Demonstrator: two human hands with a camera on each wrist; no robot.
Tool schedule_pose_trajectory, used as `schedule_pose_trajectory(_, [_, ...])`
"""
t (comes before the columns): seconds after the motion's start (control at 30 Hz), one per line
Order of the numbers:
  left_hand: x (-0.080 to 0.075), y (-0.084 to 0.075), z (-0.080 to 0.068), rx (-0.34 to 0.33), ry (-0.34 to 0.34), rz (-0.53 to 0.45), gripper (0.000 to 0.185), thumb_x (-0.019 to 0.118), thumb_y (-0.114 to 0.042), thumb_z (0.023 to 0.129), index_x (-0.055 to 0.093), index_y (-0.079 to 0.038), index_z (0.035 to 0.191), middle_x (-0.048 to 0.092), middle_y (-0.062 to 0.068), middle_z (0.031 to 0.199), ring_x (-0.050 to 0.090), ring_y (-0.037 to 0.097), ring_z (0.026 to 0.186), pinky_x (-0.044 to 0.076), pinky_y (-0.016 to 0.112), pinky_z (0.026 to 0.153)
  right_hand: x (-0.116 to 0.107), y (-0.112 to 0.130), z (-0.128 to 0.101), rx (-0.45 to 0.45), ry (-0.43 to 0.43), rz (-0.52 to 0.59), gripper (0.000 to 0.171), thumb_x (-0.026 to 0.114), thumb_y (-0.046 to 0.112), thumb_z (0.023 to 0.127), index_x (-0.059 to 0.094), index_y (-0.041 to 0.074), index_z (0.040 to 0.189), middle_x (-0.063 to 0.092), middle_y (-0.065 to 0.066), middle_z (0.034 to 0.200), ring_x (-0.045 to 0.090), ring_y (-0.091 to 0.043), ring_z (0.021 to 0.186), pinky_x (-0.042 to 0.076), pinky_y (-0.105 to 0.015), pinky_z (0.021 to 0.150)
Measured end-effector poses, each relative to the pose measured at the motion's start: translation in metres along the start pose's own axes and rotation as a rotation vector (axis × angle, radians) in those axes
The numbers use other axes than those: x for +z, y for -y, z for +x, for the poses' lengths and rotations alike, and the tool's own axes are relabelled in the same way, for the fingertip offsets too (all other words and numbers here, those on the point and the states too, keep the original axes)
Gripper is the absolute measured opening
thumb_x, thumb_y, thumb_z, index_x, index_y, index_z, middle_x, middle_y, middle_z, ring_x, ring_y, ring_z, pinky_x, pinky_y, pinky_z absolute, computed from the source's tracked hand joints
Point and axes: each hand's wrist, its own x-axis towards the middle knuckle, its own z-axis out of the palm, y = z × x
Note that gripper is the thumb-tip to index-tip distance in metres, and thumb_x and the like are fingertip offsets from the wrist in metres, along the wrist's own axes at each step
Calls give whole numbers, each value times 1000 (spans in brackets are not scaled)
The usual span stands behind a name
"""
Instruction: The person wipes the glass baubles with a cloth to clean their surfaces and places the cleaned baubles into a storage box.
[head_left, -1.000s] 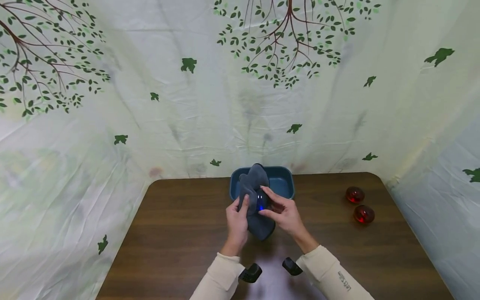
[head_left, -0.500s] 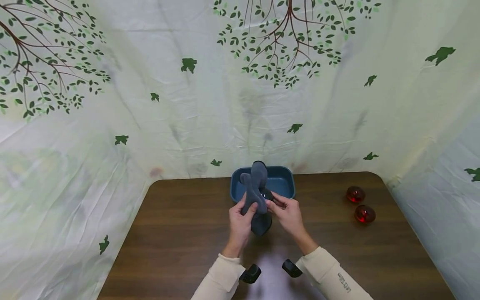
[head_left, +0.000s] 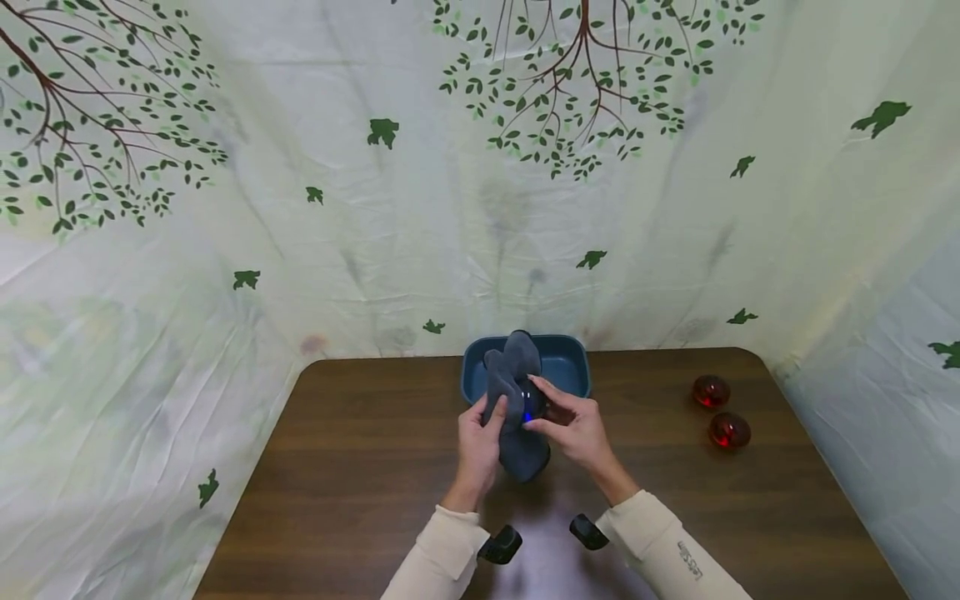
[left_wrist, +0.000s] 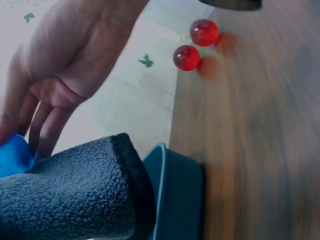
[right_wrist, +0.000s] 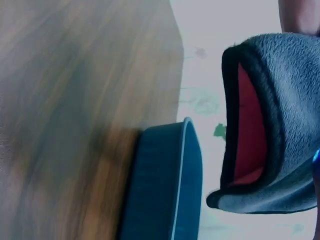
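Observation:
Above the brown table (head_left: 360, 467), both hands work on one bundle. My left hand (head_left: 480, 425) grips a grey fleece cloth (head_left: 512, 392), which stands up in a fold and hangs below the palms. My right hand (head_left: 558, 414) pinches a small shiny blue ball (head_left: 529, 406) against the cloth with thumb and fingers. In the left wrist view the right hand's fingers (left_wrist: 47, 125) reach down to the blue ball (left_wrist: 12, 156) beside the cloth (left_wrist: 70, 195). The right wrist view shows the cloth (right_wrist: 285, 100) with a red inner side.
A dark blue tub (head_left: 562, 367) stands just behind the hands at the table's far edge, also seen as tub (left_wrist: 175, 195) and tub (right_wrist: 165, 185). Two red balls (head_left: 710, 390) (head_left: 728, 430) lie at the right. A tree-printed sheet hangs behind.
Half a second ago the cloth hid the blue ball; now the ball shows again between the right fingers. The cloth's upper fold has shifted slightly. Both hands stay in the same spot.

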Motion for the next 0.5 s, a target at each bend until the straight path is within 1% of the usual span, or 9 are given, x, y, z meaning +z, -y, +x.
schedule_pose_trajectory(0.07, [0, 1, -1, 22, 18, 16, 35, 62, -9, 94, 59, 12, 121, 65, 21, 116, 65, 20, 102, 53, 30, 86, 1, 1, -1, 89, -42, -28, 51, 71, -11, 78, 54, -13, 127, 56, -34, 122, 62, -17, 106, 53, -28, 80])
schedule_pose_trajectory(0.13, [1, 1, -1, 53, 34, 28, 38, 64, -7, 92, 58, 11, 125, 59, 22, 127, 59, 25, 116, 50, 32, 93, 3, 5, -1, 195, -88, -13, 45, 68, -6, 84, 54, -13, 127, 58, -34, 119, 65, -14, 97, 54, -29, 77])
schedule_pose_trajectory(0.2, [1, 1, -2, 77, 46, 45, 43, 66, -6, 90, 54, 9, 129, 52, 21, 136, 50, 30, 127, 45, 34, 98, 6, 7, -1, 286, -130, 18, 40, 64, -1, 90, 54, -14, 126, 59, -34, 116, 68, -11, 91, 55, -31, 75])
schedule_pose_trajectory(0.23, [1, 1, -2, 83, 47, 52, 45, 67, -5, 89, 53, 8, 130, 49, 19, 138, 45, 31, 131, 43, 35, 100, 7, 8, 0, 312, -143, 33, 39, 62, 0, 91, 54, -15, 126, 59, -35, 115, 68, -10, 88, 56, -31, 74])
schedule_pose_trajectory(0.27, [1, 1, -2, 86, 46, 56, 46, 67, -5, 89, 52, 8, 131, 48, 19, 139, 43, 32, 132, 43, 36, 101, 8, 8, 0, 329, -149, 53, 38, 61, 0, 92, 53, -16, 126, 59, -36, 114, 69, -9, 86, 56, -32, 73])
schedule_pose_trajectory(0.3, [1, 1, -3, 89, 44, 56, 47, 67, -5, 89, 52, 7, 131, 48, 19, 139, 43, 33, 132, 42, 36, 101, 8, 8, 0, 329, -149, 54, 38, 61, -1, 92, 53, -17, 125, 59, -36, 113, 69, -8, 85, 56, -31, 73])
schedule_pose_trajectory(0.37, [1, 1, -2, 94, 30, 52, 45, 67, -5, 89, 53, 8, 130, 50, 20, 137, 46, 31, 130, 43, 35, 100, 9, 6, -1, 300, -139, 32, 38, 62, -3, 90, 54, -16, 125, 59, -36, 115, 68, -8, 88, 55, -27, 74])
schedule_pose_trajectory(0.43, [1, 1, -2, 86, 4, 42, 41, 66, -7, 90, 57, 9, 127, 56, 21, 131, 55, 27, 121, 47, 33, 96, 8, 4, -2, 240, -109, 8, 41, 65, -6, 87, 54, -15, 126, 57, -35, 118, 66, -11, 95, 54, -24, 76])
schedule_pose_trajectory(0.5, [2, 0, -2, 73, -25, 28, 37, 64, -9, 92, 60, 10, 123, 63, 22, 120, 62, 21, 108, 52, 31, 90, 7, 2, -2, 175, -59, -16, 46, 67, -8, 84, 53, -13, 128, 55, -34, 123, 63, -15, 101, 53, -24, 79])
